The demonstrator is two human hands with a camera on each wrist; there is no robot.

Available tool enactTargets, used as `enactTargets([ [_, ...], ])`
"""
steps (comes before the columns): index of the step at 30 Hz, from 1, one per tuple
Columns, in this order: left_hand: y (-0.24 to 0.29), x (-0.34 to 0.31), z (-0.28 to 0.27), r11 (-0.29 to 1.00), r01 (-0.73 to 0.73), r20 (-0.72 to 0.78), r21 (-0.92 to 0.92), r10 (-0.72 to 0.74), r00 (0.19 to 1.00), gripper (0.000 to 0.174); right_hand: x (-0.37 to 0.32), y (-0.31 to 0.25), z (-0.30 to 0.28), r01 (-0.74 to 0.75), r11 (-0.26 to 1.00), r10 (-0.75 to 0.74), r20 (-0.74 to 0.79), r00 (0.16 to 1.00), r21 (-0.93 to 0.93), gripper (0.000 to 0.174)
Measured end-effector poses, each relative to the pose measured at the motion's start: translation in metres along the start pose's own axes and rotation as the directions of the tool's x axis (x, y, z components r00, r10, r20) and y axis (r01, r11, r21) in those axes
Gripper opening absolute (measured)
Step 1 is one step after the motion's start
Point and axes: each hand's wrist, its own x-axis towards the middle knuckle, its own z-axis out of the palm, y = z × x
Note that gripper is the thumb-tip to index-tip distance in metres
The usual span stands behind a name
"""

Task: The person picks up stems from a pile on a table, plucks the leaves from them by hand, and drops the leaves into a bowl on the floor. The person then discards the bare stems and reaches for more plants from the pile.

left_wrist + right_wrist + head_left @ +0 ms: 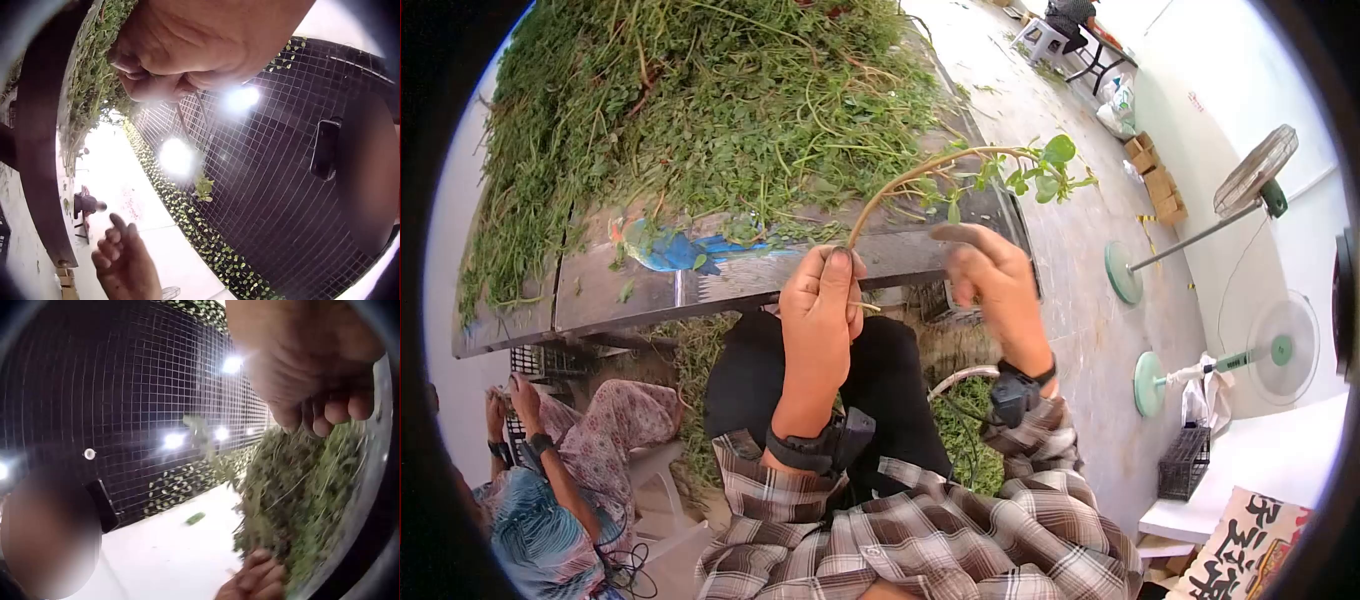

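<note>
A long brown stem (900, 178) with green leaves (1048, 170) at its far end arches up and right from the left hand (818, 318), whose thumb and fingers pinch its lower end. A short stem piece (863, 306) sticks out beside those fingers. The right hand (998, 285) is raised below the arching stem, apart from it, its fingers partly bent and blurred. In the left wrist view the left hand (194, 47) is close to the lens and the right hand (128, 265) is below. The right wrist view shows the right hand (306, 362) with bent fingers.
A large heap of green stems (730, 110) covers the dark table (770, 272). Another person's hands (520, 395) are at the lower left. Greens lie under the table. Two fans (1123, 272), cardboard boxes (1157, 180) and a black crate (1183, 463) stand at the right.
</note>
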Motion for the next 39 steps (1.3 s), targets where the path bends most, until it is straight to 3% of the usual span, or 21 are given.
enactTargets([
  [2,-0.002,-0.002,0.001,1.000,0.006,0.017,0.025,-0.006,1.000,0.023,0.004,-0.001,0.020,-0.014,0.996,0.010,0.037,0.999,0.092,0.025],
  [4,-0.003,-0.001,0.000,0.998,0.034,0.073,0.055,-0.038,0.997,0.026,0.009,-0.001,0.033,-0.017,0.934,0.000,0.047,0.999,0.356,0.022],
  [7,-0.007,-0.003,0.003,0.979,0.114,0.134,0.169,-0.138,0.981,0.022,0.009,-0.001,0.035,0.067,0.927,-0.076,0.010,0.997,0.370,0.019],
  [9,-0.016,-0.002,0.003,0.967,0.106,0.183,0.232,-0.151,0.972,0.019,0.004,0.003,0.028,0.056,0.952,-0.047,-0.037,0.998,0.300,0.015],
  [11,-0.029,-0.002,0.007,0.953,0.094,0.233,0.288,-0.165,0.958,0.018,0.001,0.015,0.031,0.256,0.964,-0.264,-0.159,0.951,-0.070,0.015],
  [13,-0.040,-0.001,0.014,0.953,-0.049,0.182,0.299,-0.007,0.983,0.018,-0.005,0.036,0.032,0.261,0.965,-0.258,-0.154,0.954,-0.003,0.015],
  [15,-0.037,-0.001,0.011,0.937,0.016,0.247,0.348,-0.108,0.963,0.020,-0.014,0.050,0.036,0.245,0.967,-0.254,-0.190,0.948,-0.070,0.013],
  [16,-0.042,-0.002,0.011,0.914,-0.043,0.250,0.404,-0.065,0.966,0.019,-0.019,0.047,0.038,0.245,0.961,-0.215,-0.206,0.955,0.132,0.013],
  [18,-0.045,-0.007,0.017,0.795,-0.174,0.266,0.581,0.017,0.964,0.017,-0.026,0.051,0.029,0.176,0.971,-0.134,-0.242,0.961,0.160,0.013],
  [19,-0.049,-0.009,0.021,0.792,-0.169,0.270,0.587,0.005,0.963,0.017,-0.031,0.053,0.024,0.111,0.976,-0.059,-0.264,0.963,0.187,0.013],
  [21,-0.060,-0.014,0.025,0.579,-0.397,0.414,0.712,0.111,0.904,0.016,-0.040,0.062,0.009,0.026,0.968,0.059,-0.323,0.945,0.251,0.012],
  [23,-0.079,-0.024,0.033,0.487,-0.493,0.488,0.721,0.148,0.860,0.015,-0.049,0.073,-0.014,0.035,0.891,0.140,-0.347,0.927,0.453,0.013],
  [25,-0.084,-0.032,0.044,0.473,-0.493,0.543,0.730,0.037,0.839,0.014,-0.063,0.089,-0.033,0.026,0.866,0.178,-0.357,0.917,0.500,0.013],
  [29,-0.108,-0.046,0.056,0.476,-0.565,0.612,0.674,0.069,0.788,0.012,-0.085,0.098,-0.060,-0.020,0.843,0.298,-0.435,0.850,0.538,0.015],
  [31,-0.114,-0.049,0.060,0.502,-0.544,0.632,0.672,-0.005,0.775,0.010,-0.090,0.106,-0.077,-0.011,0.829,0.300,-0.429,0.852,0.559,0.016],
  [33,-0.119,-0.057,0.062,0.512,-0.556,0.643,0.654,0.011,0.766,0.008,-0.092,0.118,-0.094,0.072,0.818,0.312,-0.546,0.778,0.570,0.018],
  [34,-0.123,-0.060,0.063,0.509,-0.567,0.658,0.648,0.001,0.753,0.007,-0.095,0.122,-0.096,0.031,0.826,0.350,-0.557,0.753,0.562,0.020],
  [37,-0.125,-0.064,0.064,0.493,-0.573,0.671,0.655,-0.031,0.741,0.005,-0.102,0.145,-0.113,0.096,0.824,0.308,-0.584,0.751,0.558,0.017],
  [39,-0.123,-0.070,0.062,0.489,-0.568,0.700,0.662,-0.134,0.701,0.006,-0.111,0.169,-0.144,0.131,0.842,0.328,-0.689,0.646,0.523,0.014],
])
